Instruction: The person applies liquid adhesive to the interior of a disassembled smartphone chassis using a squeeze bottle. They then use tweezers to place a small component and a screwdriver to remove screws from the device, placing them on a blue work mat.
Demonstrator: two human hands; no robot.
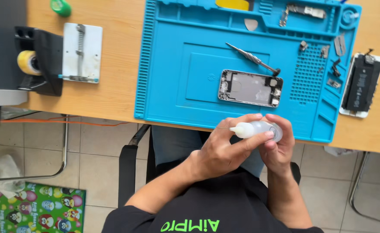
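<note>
Both hands hold a small translucent squeeze bottle [255, 128] with a fine needle tip pointing left, just in front of the desk's near edge. My left hand [224, 149] wraps it from below, with the thumb along its side. My right hand [279, 144] grips the bottle's base end. An opened phone chassis [250, 88] lies face-up on the blue work mat [172, 86], a little beyond the hands. A metal pointed tool [252, 58] rests diagonally just behind the chassis.
A detached phone screen [361, 84] lies on the wooden desk, right of the mat. Small metal parts [328, 64] and a logic board [306, 11] sit in the mat's right trays. At left stand a tape dispenser [30, 62], a metal holder plate [82, 51] and a green cap [60, 6].
</note>
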